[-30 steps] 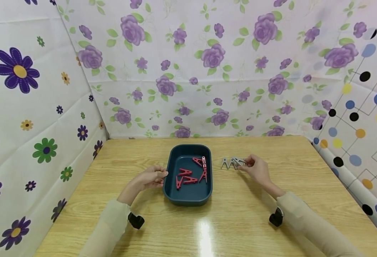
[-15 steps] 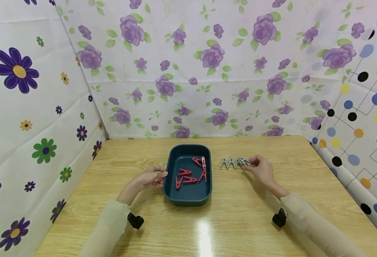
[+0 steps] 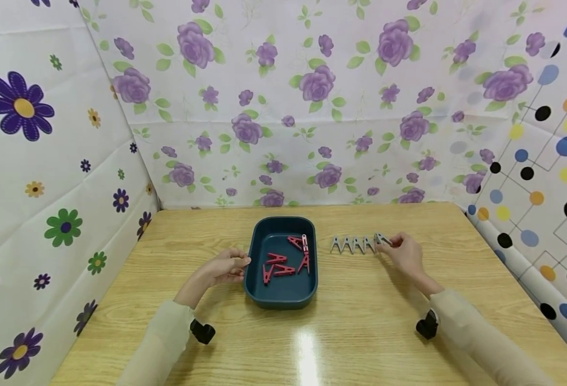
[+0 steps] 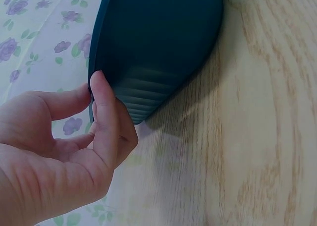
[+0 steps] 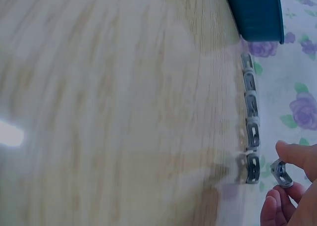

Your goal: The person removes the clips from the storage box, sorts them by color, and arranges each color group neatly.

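A dark teal plastic bin (image 3: 283, 295) stands upright on the table with several red clothespins (image 3: 284, 270) lying loose inside. My left hand (image 3: 225, 266) pinches the bin's left rim between thumb and fingers, and the left wrist view shows this hold on the bin wall (image 4: 158, 42). Right of the bin, several grey clothespins (image 3: 356, 245) stand side by side in a row. At the row's right end my right hand (image 3: 406, 254) pinches another grey clothespin (image 5: 281, 174) between thumb and finger. In the right wrist view it is apart from the row's nearest clothespin (image 5: 252, 168).
The wooden table (image 3: 360, 332) carries a glare spot near its front. A purple-flowered cloth (image 3: 283, 161) hangs behind it, with patterned cloths at the left and right sides. Each wrist wears a small black camera (image 3: 202, 331).
My right hand has moved to the right along the row. More grey clothespins now stand spread out in the row behind it. The left hand keeps its hold on the bin.
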Tool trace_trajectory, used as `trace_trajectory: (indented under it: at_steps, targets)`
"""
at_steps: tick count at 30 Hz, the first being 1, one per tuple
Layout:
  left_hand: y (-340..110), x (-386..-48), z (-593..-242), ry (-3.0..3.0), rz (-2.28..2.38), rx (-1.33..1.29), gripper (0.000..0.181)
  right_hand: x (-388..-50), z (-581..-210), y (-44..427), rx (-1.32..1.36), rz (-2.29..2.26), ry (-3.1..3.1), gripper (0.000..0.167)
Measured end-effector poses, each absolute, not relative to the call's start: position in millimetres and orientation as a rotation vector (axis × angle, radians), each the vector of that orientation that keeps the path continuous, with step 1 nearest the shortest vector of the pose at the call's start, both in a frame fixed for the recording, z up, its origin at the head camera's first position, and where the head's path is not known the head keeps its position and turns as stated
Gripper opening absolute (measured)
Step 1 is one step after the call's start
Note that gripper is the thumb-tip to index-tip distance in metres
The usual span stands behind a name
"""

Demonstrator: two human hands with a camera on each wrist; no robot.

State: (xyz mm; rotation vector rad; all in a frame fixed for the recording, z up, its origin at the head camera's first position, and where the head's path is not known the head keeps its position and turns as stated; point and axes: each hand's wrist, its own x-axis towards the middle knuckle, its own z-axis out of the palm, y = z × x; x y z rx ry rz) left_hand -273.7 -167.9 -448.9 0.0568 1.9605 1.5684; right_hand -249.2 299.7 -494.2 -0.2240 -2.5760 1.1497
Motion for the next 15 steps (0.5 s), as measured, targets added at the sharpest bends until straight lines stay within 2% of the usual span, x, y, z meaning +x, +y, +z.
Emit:
trace_trajectory:
  at_steps: [15]
  targets:
    - [-168.1, -273.9, -449.4, 1.955, 1.578, 0.054, 0.023, -255.7, -500.2, 321.4, -0.343, 1.011, -2.637, 0.048]
